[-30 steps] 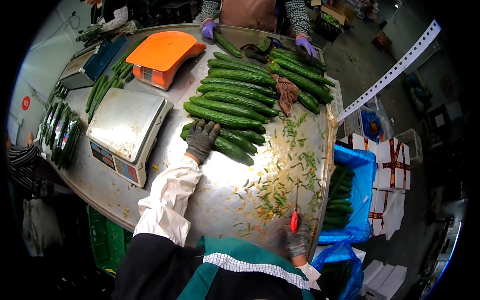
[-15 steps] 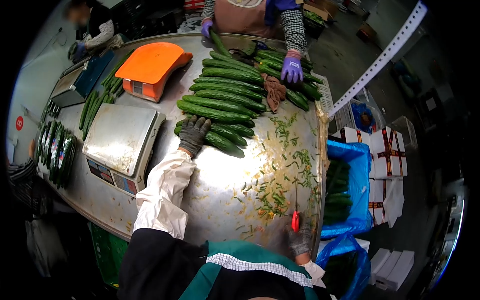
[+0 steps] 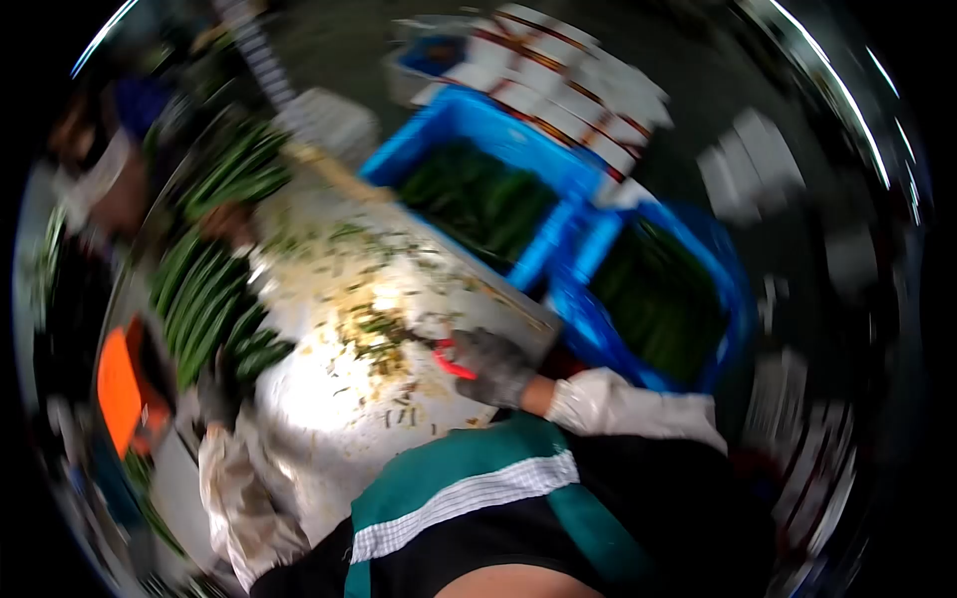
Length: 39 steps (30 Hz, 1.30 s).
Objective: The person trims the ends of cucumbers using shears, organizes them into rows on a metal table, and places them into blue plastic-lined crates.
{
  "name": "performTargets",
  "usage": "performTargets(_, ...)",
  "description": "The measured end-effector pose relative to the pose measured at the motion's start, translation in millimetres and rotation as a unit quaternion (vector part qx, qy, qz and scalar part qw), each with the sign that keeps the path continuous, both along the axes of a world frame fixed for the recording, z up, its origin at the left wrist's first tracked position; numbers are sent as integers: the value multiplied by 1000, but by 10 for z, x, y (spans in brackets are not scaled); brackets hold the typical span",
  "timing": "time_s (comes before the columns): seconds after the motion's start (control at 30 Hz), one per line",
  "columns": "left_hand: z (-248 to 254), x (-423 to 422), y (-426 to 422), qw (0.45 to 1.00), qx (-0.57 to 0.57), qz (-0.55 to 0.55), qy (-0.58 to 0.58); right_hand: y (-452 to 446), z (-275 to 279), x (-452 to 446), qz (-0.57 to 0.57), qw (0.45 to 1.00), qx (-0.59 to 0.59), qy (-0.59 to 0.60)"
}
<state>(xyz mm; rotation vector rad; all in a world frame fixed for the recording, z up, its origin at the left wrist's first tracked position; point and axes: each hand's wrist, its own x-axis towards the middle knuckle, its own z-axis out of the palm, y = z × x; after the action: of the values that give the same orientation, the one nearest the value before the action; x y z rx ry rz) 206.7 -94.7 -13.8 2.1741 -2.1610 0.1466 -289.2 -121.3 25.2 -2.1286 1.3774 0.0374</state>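
My left hand (image 3: 216, 397), in a grey glove, lies against the near end of a row of cucumbers (image 3: 204, 299) on the metal table (image 3: 309, 439); blur hides its fingers. On the right, my gloved right hand (image 3: 493, 369) is closed around a red-handled knife (image 3: 454, 361) near the table's edge. The knife's blade is hardly visible. Small green trimmings (image 3: 369, 324) are scattered between my hands. Beyond the row sit a brown cloth (image 3: 229, 224) and a second heap of cucumbers (image 3: 239, 174).
Two blue-lined crates of cucumbers, one (image 3: 478, 189) beyond the other (image 3: 658, 299), stand past the table's right edge. White boxes (image 3: 548, 70) are stacked behind them. An orange scale (image 3: 122, 389) is at the left. Part of a co-worker (image 3: 115, 184) shows blurred at the upper left.
The view has swung sharply to the right and blurred, so the table now appears at the left and the crates near the middle. My right hand still holds the knife.
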Motion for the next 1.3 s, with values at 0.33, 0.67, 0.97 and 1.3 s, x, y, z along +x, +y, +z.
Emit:
performTargets(0.33,302,-138,-402,931,235,159,-229,240,-337,106,-21,983,-183,1)
performTargets(0.67,1235,-3309,-1446,950,-97,-276,-112,165,-769,380,7,925,-337,177)
performTargets(0.97,577,-5838,-1220,846,-7,-532,36,397,-394,-1700,-201,913,-252,-249)
performTargets(1.3,-207,-6940,-488,761,398,-459,229,1504,-368,-4192,-655,714,-222,-114)
